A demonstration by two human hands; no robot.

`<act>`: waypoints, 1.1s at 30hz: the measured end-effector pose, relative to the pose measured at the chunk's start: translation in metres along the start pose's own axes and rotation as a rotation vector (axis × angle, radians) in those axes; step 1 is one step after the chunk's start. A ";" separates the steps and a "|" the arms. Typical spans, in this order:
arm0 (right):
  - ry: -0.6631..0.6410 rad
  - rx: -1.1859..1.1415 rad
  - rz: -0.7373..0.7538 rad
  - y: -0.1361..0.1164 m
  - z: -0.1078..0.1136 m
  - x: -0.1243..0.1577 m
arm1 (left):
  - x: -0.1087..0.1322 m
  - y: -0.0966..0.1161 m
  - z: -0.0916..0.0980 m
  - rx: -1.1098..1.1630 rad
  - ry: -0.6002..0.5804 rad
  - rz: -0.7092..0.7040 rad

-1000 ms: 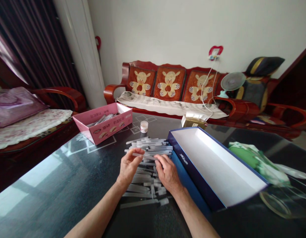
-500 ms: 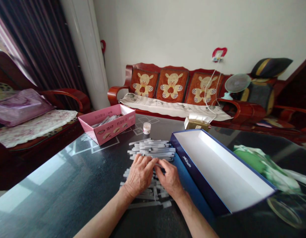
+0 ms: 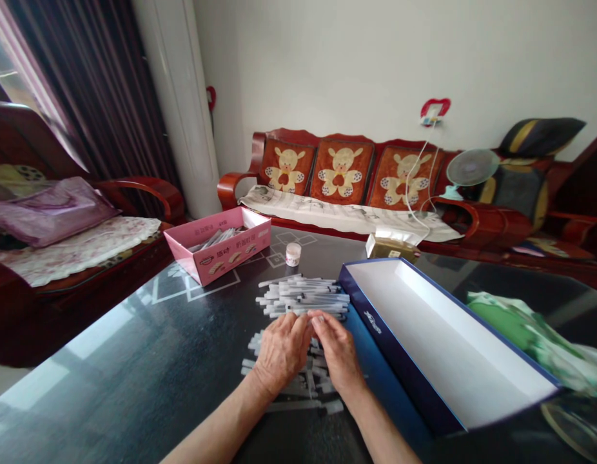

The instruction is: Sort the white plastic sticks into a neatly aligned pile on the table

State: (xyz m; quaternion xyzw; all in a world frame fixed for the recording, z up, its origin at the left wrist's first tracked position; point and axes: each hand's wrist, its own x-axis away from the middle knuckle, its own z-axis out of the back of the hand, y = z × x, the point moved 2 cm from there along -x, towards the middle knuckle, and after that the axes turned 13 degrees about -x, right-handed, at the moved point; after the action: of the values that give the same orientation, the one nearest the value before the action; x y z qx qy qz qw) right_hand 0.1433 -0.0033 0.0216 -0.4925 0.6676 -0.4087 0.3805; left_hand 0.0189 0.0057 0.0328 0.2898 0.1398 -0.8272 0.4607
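Note:
My left hand [image 3: 283,348] and my right hand [image 3: 336,347] meet above the middle of the table, fingertips pinched together. Between them a slim whitish pen [image 3: 310,317] shows only in part, mostly covered by the fingers. Just beyond the hands lies a heap of translucent white pens [image 3: 301,293], some with dark ends. Beneath and in front of my hands is a second spread of pale pen parts [image 3: 293,406], partly hidden by the hands.
A blue box [image 3: 443,328] with a white inside stands at the right. Left of centre, a pink box [image 3: 235,253] holds several pens. A small white jar [image 3: 293,254] stands behind the heap. Green-and-white plastic packaging [image 3: 521,328] and a tissue pack [image 3: 392,245] lie at the right.
The view has shifted slightly, so everything sits a little lower and further right. My hands stay together, with the right fingers now closer against the left.

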 end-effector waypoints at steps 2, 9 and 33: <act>-0.026 -0.023 0.017 -0.003 -0.004 0.002 | 0.001 0.003 -0.001 0.030 -0.020 0.025; -0.033 -0.222 -0.094 0.005 -0.007 0.005 | 0.004 0.006 -0.007 0.077 0.009 0.028; 0.220 -0.168 -0.088 0.008 -0.006 0.007 | 0.002 0.022 -0.004 0.237 -0.264 0.141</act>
State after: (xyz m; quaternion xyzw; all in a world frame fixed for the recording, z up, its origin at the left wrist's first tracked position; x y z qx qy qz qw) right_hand 0.1341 -0.0073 0.0161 -0.5036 0.7148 -0.4194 0.2442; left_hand 0.0377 -0.0054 0.0287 0.2399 -0.0408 -0.8344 0.4946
